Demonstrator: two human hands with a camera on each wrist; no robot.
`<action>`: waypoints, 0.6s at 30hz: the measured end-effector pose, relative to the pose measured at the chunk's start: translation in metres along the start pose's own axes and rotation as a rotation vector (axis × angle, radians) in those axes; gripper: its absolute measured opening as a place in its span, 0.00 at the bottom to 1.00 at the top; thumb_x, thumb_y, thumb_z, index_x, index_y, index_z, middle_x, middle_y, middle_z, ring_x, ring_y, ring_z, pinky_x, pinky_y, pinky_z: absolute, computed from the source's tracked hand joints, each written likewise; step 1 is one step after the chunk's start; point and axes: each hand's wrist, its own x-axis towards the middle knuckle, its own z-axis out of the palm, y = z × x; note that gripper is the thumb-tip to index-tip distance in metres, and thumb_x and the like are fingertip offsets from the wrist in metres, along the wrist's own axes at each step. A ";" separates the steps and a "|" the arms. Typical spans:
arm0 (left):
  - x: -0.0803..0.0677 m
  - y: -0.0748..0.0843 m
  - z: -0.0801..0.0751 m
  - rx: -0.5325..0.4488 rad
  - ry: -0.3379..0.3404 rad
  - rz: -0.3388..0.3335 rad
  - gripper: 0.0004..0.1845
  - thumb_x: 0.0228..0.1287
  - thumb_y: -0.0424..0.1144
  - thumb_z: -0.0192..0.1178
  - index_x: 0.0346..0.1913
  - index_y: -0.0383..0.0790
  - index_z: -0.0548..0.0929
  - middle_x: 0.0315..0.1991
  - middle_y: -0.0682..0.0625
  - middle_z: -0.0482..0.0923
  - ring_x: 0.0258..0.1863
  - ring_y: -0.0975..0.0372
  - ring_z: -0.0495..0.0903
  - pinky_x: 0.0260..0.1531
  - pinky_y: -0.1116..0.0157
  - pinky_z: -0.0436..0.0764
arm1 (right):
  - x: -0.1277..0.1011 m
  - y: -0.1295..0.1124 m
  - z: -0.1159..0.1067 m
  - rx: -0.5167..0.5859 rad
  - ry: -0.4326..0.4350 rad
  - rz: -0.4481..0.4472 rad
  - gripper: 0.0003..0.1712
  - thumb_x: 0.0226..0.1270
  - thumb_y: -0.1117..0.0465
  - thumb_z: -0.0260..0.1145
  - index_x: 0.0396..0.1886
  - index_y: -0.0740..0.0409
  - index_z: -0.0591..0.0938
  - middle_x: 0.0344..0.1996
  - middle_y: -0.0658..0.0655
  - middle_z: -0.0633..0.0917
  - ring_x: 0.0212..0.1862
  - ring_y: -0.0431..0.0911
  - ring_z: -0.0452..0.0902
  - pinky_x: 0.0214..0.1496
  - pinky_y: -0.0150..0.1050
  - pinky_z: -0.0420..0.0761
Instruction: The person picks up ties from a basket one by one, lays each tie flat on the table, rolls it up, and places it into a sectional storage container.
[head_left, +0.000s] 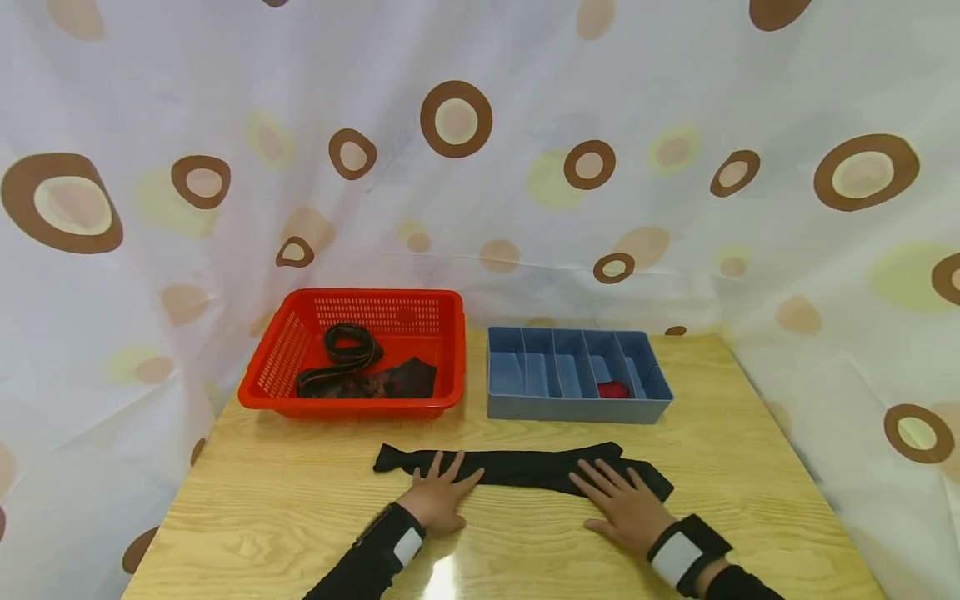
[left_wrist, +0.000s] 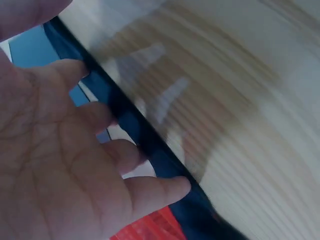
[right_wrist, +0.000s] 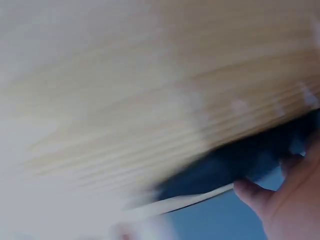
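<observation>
A long black cloth strip (head_left: 525, 467) lies flat across the wooden table (head_left: 285, 517) in the head view. My left hand (head_left: 441, 492) rests with spread straight fingers on its left part. My right hand (head_left: 622, 504) lies flat on its right part, fingers straight. In the left wrist view the left hand (left_wrist: 65, 165) shows an open palm beside the dark cloth strip (left_wrist: 145, 135). The right wrist view is blurred; the right hand's fingertips (right_wrist: 250, 192) touch the dark cloth strip (right_wrist: 225, 167).
A red plastic basket (head_left: 279, 392) at the back left holds a coiled dark belt (head_left: 347, 346) and dark patterned cloth (head_left: 390, 383). A blue divided organiser (head_left: 577, 408) at the back right has a small red item (head_left: 612, 389) in one compartment. A spotted curtain (head_left: 480, 167) hangs behind.
</observation>
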 end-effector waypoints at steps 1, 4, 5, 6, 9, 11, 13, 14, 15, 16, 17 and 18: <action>-0.003 -0.008 -0.001 -0.019 0.001 -0.009 0.39 0.57 0.46 0.64 0.71 0.59 0.59 0.75 0.45 0.46 0.73 0.41 0.45 0.57 0.32 0.59 | -0.011 0.014 0.001 -0.021 0.017 0.031 0.38 0.62 0.33 0.52 0.69 0.42 0.66 0.68 0.53 0.68 0.66 0.57 0.66 0.56 0.65 0.69; -0.012 -0.028 -0.003 -0.068 0.023 -0.012 0.38 0.57 0.43 0.63 0.71 0.55 0.61 0.75 0.40 0.46 0.73 0.41 0.47 0.54 0.34 0.66 | -0.037 0.045 -0.004 -0.002 0.011 0.122 0.38 0.61 0.35 0.56 0.67 0.46 0.68 0.67 0.55 0.69 0.64 0.59 0.68 0.55 0.67 0.68; -0.015 -0.034 -0.004 -0.078 0.050 -0.012 0.36 0.57 0.42 0.62 0.70 0.53 0.63 0.74 0.38 0.47 0.72 0.41 0.49 0.53 0.36 0.68 | -0.042 0.051 -0.007 0.015 -0.012 0.157 0.37 0.61 0.36 0.57 0.67 0.48 0.69 0.66 0.57 0.69 0.63 0.59 0.69 0.55 0.68 0.67; -0.018 -0.039 -0.005 -0.091 0.093 -0.020 0.35 0.58 0.38 0.62 0.69 0.50 0.65 0.73 0.36 0.49 0.72 0.41 0.51 0.52 0.38 0.71 | -0.045 0.056 -0.011 0.031 -0.021 0.193 0.36 0.62 0.37 0.57 0.65 0.50 0.71 0.64 0.58 0.71 0.61 0.59 0.71 0.54 0.67 0.68; -0.022 -0.052 -0.008 -0.073 0.320 -0.038 0.28 0.56 0.35 0.63 0.62 0.41 0.73 0.66 0.33 0.63 0.64 0.40 0.64 0.47 0.45 0.76 | -0.039 0.063 -0.020 0.102 -0.001 0.305 0.31 0.63 0.43 0.60 0.59 0.58 0.75 0.56 0.63 0.77 0.55 0.61 0.75 0.51 0.64 0.71; -0.022 -0.059 -0.011 -0.042 0.474 -0.082 0.23 0.54 0.34 0.66 0.55 0.38 0.78 0.58 0.34 0.72 0.57 0.41 0.72 0.46 0.45 0.76 | -0.029 0.064 -0.023 0.111 0.036 0.341 0.26 0.61 0.48 0.64 0.53 0.62 0.78 0.49 0.65 0.80 0.49 0.61 0.77 0.48 0.60 0.74; -0.018 -0.066 -0.013 -0.008 0.565 -0.130 0.21 0.52 0.35 0.68 0.50 0.36 0.79 0.50 0.36 0.77 0.49 0.42 0.76 0.43 0.46 0.76 | -0.018 0.064 -0.022 0.128 0.055 0.358 0.20 0.58 0.55 0.68 0.45 0.64 0.79 0.43 0.65 0.80 0.43 0.60 0.77 0.44 0.56 0.77; -0.016 -0.070 -0.013 -0.003 0.576 -0.151 0.20 0.51 0.34 0.69 0.49 0.36 0.79 0.48 0.37 0.78 0.47 0.43 0.77 0.43 0.46 0.77 | -0.014 0.064 -0.023 0.138 0.041 0.356 0.17 0.56 0.57 0.70 0.41 0.64 0.80 0.39 0.64 0.79 0.41 0.58 0.77 0.42 0.54 0.77; -0.015 -0.075 -0.013 -0.006 0.580 -0.167 0.20 0.50 0.34 0.69 0.48 0.36 0.80 0.45 0.38 0.79 0.45 0.44 0.78 0.41 0.47 0.77 | -0.008 0.065 -0.025 0.165 0.012 0.348 0.14 0.54 0.60 0.71 0.36 0.63 0.79 0.35 0.62 0.79 0.37 0.55 0.76 0.38 0.50 0.78; -0.014 -0.079 -0.012 -0.021 0.576 -0.176 0.19 0.50 0.33 0.69 0.47 0.36 0.80 0.44 0.38 0.79 0.44 0.45 0.78 0.41 0.48 0.77 | -0.004 0.066 -0.028 0.207 -0.019 0.341 0.12 0.53 0.62 0.71 0.31 0.62 0.77 0.31 0.59 0.77 0.33 0.51 0.74 0.35 0.46 0.77; -0.015 -0.083 -0.011 -0.039 0.572 -0.179 0.19 0.50 0.33 0.69 0.47 0.35 0.80 0.44 0.38 0.79 0.43 0.45 0.79 0.42 0.49 0.78 | 0.000 0.068 -0.034 0.264 -0.043 0.328 0.11 0.52 0.63 0.71 0.28 0.60 0.75 0.27 0.56 0.76 0.31 0.47 0.72 0.32 0.42 0.74; -0.016 -0.086 -0.009 -0.068 0.559 -0.185 0.18 0.51 0.33 0.69 0.47 0.35 0.80 0.44 0.39 0.79 0.43 0.46 0.79 0.42 0.49 0.78 | 0.004 0.071 -0.042 0.332 -0.058 0.324 0.12 0.53 0.64 0.71 0.26 0.58 0.73 0.26 0.53 0.74 0.29 0.45 0.70 0.31 0.39 0.72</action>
